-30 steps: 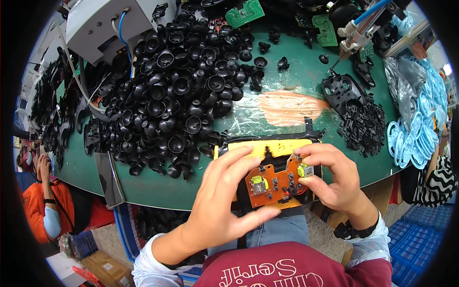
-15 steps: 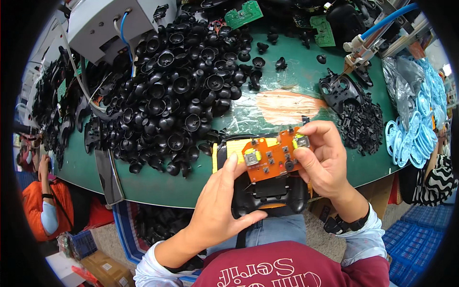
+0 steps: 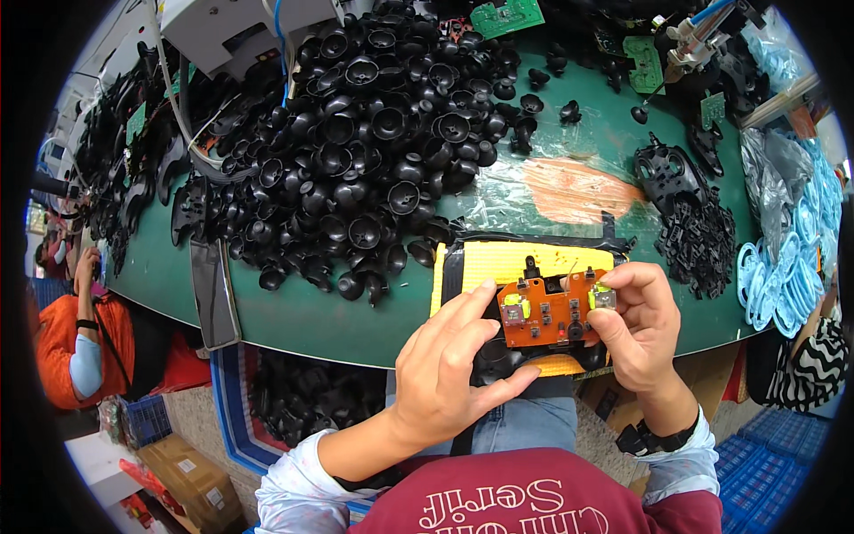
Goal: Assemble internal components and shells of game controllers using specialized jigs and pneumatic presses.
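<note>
An orange circuit board (image 3: 553,309) carries two joystick modules with yellow-green parts and several small black buttons. My right hand (image 3: 642,331) pinches its right end, thumb and fingers around the right joystick module (image 3: 602,297). Fingers apart, my left hand (image 3: 447,360) is beside the board's left end, its thumb stretched along the near side. Beneath the board lies a black game controller shell (image 3: 496,360), mostly hidden by the board and my hands. Under both is a yellow ribbed pad (image 3: 485,256) with black edging, at the table's near edge.
A large heap of black thumbstick caps (image 3: 365,142) covers the table's left and middle. Small black parts (image 3: 698,240) and another controller shell (image 3: 669,176) lie right, near light-blue plastic pieces (image 3: 774,289). A phone-like dark slab (image 3: 213,294) sits at the front edge. A co-worker's orange top (image 3: 84,347) shows left.
The orange board has come down flatter over the controller shell, covering more of it. My left hand's fingers have spread beside it. The whole view has shifted, showing more of the yellow pad.
</note>
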`<action>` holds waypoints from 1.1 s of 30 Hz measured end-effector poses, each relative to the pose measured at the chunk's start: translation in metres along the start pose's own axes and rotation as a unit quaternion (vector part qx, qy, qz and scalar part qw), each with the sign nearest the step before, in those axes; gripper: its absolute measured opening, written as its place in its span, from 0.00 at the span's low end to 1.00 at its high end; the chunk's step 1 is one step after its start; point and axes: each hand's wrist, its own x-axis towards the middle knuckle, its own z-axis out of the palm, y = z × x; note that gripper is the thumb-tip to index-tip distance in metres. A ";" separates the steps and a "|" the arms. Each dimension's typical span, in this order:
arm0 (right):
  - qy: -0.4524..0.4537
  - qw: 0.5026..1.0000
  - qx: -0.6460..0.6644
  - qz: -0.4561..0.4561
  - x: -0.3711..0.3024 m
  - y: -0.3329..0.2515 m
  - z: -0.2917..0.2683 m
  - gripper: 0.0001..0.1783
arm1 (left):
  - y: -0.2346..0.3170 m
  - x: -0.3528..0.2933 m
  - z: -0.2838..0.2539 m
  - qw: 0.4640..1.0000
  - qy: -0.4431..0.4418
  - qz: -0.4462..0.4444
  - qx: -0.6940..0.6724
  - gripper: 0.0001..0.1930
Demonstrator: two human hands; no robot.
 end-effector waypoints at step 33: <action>-0.127 0.853 -0.398 -0.312 0.027 0.001 -0.018 0.14 | -0.004 0.010 -0.026 0.986 -0.158 0.050 0.026 0.23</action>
